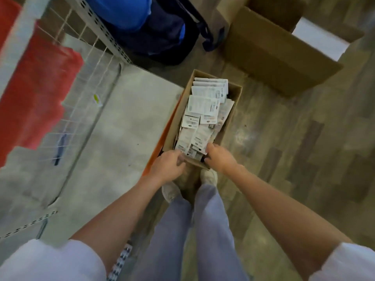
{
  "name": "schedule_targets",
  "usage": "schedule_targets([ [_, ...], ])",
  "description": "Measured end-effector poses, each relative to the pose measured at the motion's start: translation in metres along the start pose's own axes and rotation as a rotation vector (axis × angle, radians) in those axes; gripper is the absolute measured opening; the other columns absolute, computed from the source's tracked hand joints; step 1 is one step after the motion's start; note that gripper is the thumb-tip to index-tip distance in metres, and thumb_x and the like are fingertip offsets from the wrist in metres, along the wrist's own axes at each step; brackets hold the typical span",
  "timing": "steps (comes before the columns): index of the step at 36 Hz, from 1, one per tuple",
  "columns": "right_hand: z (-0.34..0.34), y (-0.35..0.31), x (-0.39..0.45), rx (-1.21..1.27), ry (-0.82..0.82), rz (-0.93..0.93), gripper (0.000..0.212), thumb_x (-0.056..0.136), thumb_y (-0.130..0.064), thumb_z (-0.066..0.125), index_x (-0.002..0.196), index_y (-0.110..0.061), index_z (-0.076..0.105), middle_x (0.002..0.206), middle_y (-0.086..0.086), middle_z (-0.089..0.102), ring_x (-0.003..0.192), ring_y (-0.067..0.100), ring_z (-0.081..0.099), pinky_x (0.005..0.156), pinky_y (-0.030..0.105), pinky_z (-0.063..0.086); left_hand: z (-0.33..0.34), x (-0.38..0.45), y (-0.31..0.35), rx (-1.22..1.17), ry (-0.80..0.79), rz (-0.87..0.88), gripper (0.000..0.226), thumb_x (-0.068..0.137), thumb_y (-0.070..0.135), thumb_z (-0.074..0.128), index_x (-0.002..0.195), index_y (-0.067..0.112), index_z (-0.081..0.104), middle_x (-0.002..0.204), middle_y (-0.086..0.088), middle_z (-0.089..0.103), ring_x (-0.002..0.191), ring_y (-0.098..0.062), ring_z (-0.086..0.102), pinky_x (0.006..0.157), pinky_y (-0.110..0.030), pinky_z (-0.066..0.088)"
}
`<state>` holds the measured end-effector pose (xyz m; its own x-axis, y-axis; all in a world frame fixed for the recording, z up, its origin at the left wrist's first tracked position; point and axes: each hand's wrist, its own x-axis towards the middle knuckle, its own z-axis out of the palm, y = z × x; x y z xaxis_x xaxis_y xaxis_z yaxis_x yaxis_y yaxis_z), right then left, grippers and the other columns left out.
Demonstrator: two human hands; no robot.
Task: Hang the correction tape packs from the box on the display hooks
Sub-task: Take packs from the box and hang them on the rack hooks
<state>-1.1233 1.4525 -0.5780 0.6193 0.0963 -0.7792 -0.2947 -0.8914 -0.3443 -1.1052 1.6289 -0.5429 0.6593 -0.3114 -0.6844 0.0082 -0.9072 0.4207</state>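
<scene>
At the bottom of the frame, two white sleeves and bare forearms reach forward over grey-blue trousers and pale shoes [209,176] standing on a wood-pattern floor [284,159].

Just above the shoes, near the centre, both hands meet at the near end of a narrow cardboard box [236,110] on the floor. The left hand [167,166] has its fingers curled over the box's near rim, against the closest packs; whether it actually pinches a pack or only the rim cannot be told. The right hand [218,157] has its fingers curled around the edge of the nearest white card — it appears to be taking hold of it.

The correction tape packs [204,110] fill the box in overlapping rows, printed card backs facing up. They look light, thin and fairly stiff, likely slippery against each other, so a small stack could fan out. A pinch across the card's top edge, near its hang hole, seems the best hold.

To the left of centre lies a pale shelf base [121,128], with a white wire grid [81,78] and red panel [40,88] toward the upper left — no hooks are clearly visible. At the top sit a blue bag [152,33] and, upper right, a larger open carton [274,57].
</scene>
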Motion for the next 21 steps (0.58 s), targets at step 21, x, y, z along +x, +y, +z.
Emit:
schedule_targets([
  [21,0.107,0.069,0.214,0.552,0.111,0.388,0.058,0.093,-0.019,0.059,0.139,0.002,0.03,0.13,0.019,0.053,0.115,0.033,0.056,0.083,0.032,0.048,0.151,0.228,-0.084,-0.077,-0.038,-0.177,0.044,0.093,0.017,0.057,0.131,0.001,0.042,0.135,-0.017,0.04,0.121,-0.032,0.046,0.099,-0.037,0.042],
])
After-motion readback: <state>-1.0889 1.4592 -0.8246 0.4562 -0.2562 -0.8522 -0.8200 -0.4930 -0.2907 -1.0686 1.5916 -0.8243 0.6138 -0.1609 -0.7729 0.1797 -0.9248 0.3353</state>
